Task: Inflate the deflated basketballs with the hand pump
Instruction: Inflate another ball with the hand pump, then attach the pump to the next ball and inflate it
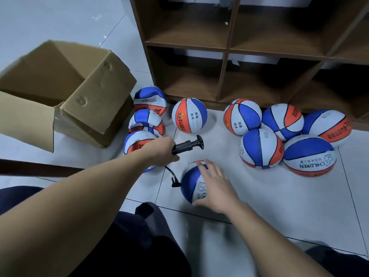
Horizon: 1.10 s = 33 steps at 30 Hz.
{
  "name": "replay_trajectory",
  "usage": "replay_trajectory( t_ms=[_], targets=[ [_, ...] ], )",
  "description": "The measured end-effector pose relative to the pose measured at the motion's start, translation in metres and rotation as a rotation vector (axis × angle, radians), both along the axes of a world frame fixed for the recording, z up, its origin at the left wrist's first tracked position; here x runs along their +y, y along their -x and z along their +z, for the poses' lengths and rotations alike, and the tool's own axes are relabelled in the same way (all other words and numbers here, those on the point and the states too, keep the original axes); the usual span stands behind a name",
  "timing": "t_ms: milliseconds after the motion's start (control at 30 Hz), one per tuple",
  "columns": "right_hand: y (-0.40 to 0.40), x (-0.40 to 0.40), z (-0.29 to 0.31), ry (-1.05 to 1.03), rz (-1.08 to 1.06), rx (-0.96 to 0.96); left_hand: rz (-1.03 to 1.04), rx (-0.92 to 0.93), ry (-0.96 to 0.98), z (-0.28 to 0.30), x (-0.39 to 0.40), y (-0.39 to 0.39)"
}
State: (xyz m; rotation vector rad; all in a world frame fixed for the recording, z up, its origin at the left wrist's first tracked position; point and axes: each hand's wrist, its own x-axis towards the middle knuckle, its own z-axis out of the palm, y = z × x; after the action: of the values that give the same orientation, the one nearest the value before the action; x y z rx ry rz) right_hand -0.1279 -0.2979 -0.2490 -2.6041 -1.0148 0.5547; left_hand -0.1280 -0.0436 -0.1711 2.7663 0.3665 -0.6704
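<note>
My left hand (162, 150) grips the barrel of a black hand pump (187, 145), whose T-handle points right. A thin black hose (173, 177) runs from the pump down to the left side of a small blue, white and orange basketball (190, 182) on the floor. My right hand (216, 186) rests on top of that ball with the fingers spread straight. Three flattened balls (148, 121) lie stacked at the left beside the box. A round ball (189, 115) stands alone behind the pump, and several round balls (279, 132) cluster at the right.
An open cardboard box (65, 92) stands at the left on the white tile floor (259, 206). A brown wooden cubby shelf (225, 50) rises behind the balls. My dark-trousered knees fill the bottom of the view.
</note>
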Motion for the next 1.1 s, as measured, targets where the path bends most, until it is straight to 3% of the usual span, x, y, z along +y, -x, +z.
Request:
replay_trajectory(
  t_ms=[200,300,467,633,800,1100],
  targets=[
    [-0.02,-0.019,-0.008,-0.13,-0.273,0.223,0.096,0.131,0.276,-0.035,-0.015,0.022],
    [-0.026,-0.023,-0.01,-0.182,-0.35,0.279,0.127,0.086,0.344,-0.05,-0.029,0.028],
    [-0.028,-0.018,-0.007,-0.134,-0.367,0.255,0.355,-0.154,0.45,-0.066,-0.035,0.02],
    [-0.036,-0.01,-0.003,-0.053,-0.343,0.187,0.334,-0.099,0.608,-0.071,-0.031,0.01],
    [-0.033,0.004,-0.001,0.022,-0.179,0.019,0.272,-0.077,0.52,-0.073,-0.042,0.008],
    [-0.024,0.004,-0.001,0.071,-0.159,-0.121,0.213,-0.061,0.358,-0.063,-0.054,0.003]
  ],
)
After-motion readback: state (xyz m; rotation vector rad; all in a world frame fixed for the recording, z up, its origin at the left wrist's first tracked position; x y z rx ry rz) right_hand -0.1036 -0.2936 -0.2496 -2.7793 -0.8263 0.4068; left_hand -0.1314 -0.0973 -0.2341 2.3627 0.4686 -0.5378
